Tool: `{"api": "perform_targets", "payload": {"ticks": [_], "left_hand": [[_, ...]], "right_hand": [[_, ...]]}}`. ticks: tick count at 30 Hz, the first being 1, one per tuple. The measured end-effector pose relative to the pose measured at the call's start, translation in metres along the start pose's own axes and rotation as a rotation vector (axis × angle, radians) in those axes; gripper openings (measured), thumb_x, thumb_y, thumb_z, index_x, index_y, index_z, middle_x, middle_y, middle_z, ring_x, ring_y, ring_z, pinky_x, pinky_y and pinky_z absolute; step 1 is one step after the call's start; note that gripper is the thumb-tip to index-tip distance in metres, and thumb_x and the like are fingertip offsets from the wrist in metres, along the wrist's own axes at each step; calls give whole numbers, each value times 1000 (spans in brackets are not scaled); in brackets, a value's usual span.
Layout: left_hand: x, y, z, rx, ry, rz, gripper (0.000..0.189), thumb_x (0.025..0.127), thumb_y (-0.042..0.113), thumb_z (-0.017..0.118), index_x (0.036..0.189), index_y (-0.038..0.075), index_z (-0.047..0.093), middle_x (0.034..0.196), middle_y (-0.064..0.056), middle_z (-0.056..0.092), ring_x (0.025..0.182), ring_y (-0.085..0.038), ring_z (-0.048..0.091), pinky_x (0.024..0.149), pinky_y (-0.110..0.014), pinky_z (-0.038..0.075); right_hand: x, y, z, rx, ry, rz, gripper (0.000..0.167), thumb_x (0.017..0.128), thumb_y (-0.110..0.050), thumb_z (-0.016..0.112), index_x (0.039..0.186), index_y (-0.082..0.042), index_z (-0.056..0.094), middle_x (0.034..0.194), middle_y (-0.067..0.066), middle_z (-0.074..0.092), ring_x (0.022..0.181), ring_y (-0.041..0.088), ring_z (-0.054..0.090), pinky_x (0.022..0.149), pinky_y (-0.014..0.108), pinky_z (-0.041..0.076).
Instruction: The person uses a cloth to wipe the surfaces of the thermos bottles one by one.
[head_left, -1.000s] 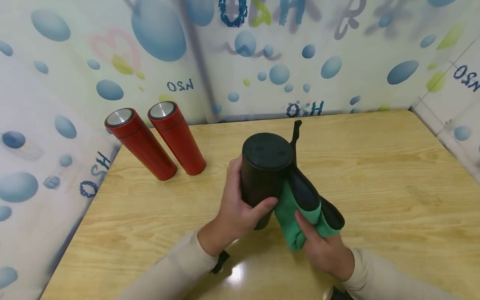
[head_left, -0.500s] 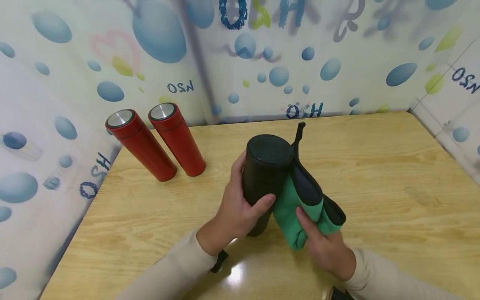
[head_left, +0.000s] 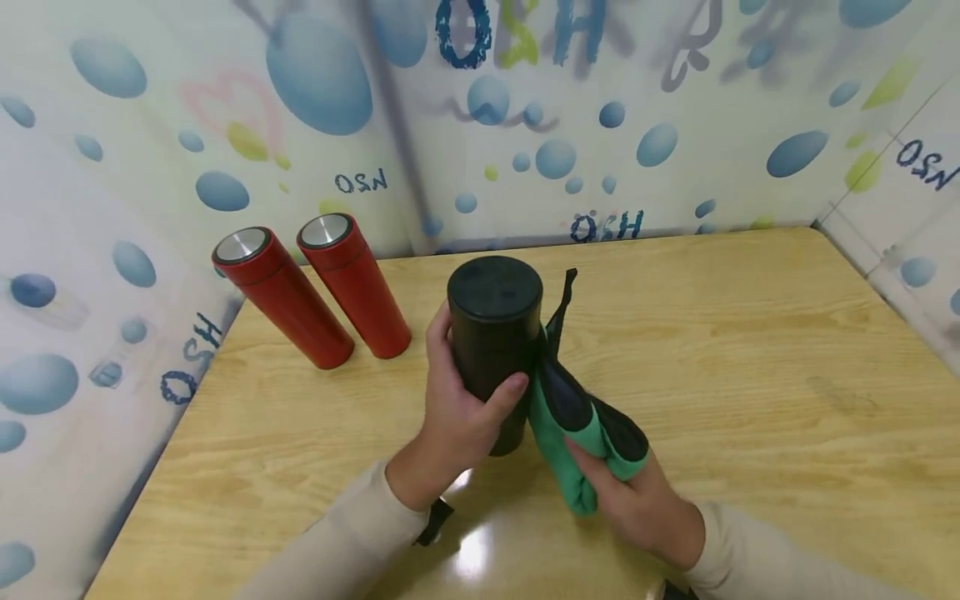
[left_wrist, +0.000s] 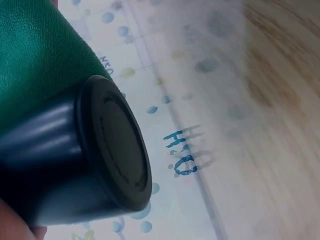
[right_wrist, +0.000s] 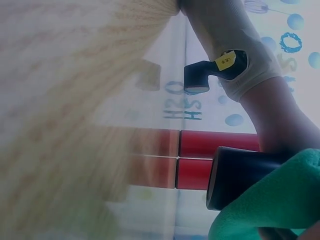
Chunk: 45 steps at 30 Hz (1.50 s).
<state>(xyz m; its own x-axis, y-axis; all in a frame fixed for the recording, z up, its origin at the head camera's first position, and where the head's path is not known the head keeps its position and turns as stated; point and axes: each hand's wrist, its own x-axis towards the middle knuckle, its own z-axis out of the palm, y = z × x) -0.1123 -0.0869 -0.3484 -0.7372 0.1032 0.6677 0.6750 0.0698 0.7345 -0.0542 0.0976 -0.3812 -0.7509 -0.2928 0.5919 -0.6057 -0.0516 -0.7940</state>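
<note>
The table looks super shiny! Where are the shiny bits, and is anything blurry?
Head view: white glare low in the picture, on the table; left wrist view: pale streaks shine on the black bottle, and the table's wood pattern looks smeary; right wrist view: the wood looks blurry too, and the table mirrors the red bottles faintly.

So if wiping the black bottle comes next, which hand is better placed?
Probably the right hand: it grips the green cloth close beside the black bottle. The left hand is wrapped round the bottle, so it seems better suited to holding it steady.
</note>
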Motion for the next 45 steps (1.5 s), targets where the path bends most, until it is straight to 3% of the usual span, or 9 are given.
{"api": "perform_targets", "payload": {"ticks": [2, 4, 11, 17, 20, 24, 27, 32, 45], "left_hand": [[-1, 0, 0, -4, -1, -8, 93, 89, 58, 66, 148, 4, 19, 136, -20, 51, 119, -27, 55, 101, -37, 47], [-1, 0, 1, -1, -8, -15, 94, 88, 58, 66, 149, 5, 19, 137, -20, 50, 120, -28, 55, 101, -38, 47], [-6, -2, 3, 18, -109, -16, 88, 93, 58, 58, 152, 7, 16, 141, -18, 47, 121, -29, 52, 102, -40, 46], [-8, -5, 1, -28, -233, -30, 79, 99, 56, 43, 156, 13, 8, 150, -12, 39, 132, -29, 44, 112, -44, 40], [-9, -4, 3, -26, -269, -40, 79, 100, 55, 41, 157, 15, 4, 153, -11, 36, 134, -28, 42, 114, -46, 38], [-13, -3, 5, 18, -294, -62, 78, 101, 52, 42, 159, 18, 2, 157, -9, 32, 137, -26, 41, 115, -47, 37], [-14, -2, 4, 41, -306, -77, 79, 102, 52, 43, 159, 20, 0, 159, -6, 29, 140, -24, 38, 117, -48, 36], [-12, -2, 4, 38, -301, -79, 84, 100, 54, 48, 160, 21, 1, 160, -5, 30, 142, -24, 38, 117, -49, 36], [-8, 0, 2, 103, -84, -92, 94, 93, 58, 59, 161, 15, 12, 154, -10, 39, 138, -24, 42, 111, -50, 42]], "right_hand": [[-1, 0, 1, -3, -5, 20, 55, 90, 23, 47, 140, 2, 51, 103, -4, 64, 88, -2, 60, 90, 15, 49], [-2, 0, 0, -17, 4, 24, 57, 91, 22, 47, 144, 0, 49, 116, 0, 65, 99, 0, 61, 96, 15, 48], [-1, 4, 1, 9, 105, -128, 49, 91, 22, 47, 139, 11, 50, 116, 1, 68, 102, -2, 63, 92, 15, 51], [1, 7, -1, 74, 159, -187, 55, 90, 25, 45, 143, 13, 42, 146, 10, 55, 131, 10, 54, 107, 24, 45], [3, 8, -2, 108, 196, -214, 53, 91, 24, 45, 142, 12, 45, 135, 7, 63, 115, 6, 62, 102, 19, 48], [3, 7, -1, 154, 241, -196, 48, 91, 25, 43, 134, 9, 55, 90, 2, 67, 71, 4, 62, 69, 16, 53], [3, 5, -2, 116, 260, -163, 48, 90, 25, 43, 132, 8, 56, 89, 2, 68, 73, 5, 63, 70, 17, 54], [2, 3, -4, 18, 291, -123, 45, 95, 16, 49, 138, 5, 52, 124, -2, 66, 106, 2, 62, 96, 17, 51], [-1, 6, 0, 9, 157, -106, 57, 87, 26, 49, 141, 7, 49, 136, 3, 62, 122, 6, 59, 102, 19, 48]]}}
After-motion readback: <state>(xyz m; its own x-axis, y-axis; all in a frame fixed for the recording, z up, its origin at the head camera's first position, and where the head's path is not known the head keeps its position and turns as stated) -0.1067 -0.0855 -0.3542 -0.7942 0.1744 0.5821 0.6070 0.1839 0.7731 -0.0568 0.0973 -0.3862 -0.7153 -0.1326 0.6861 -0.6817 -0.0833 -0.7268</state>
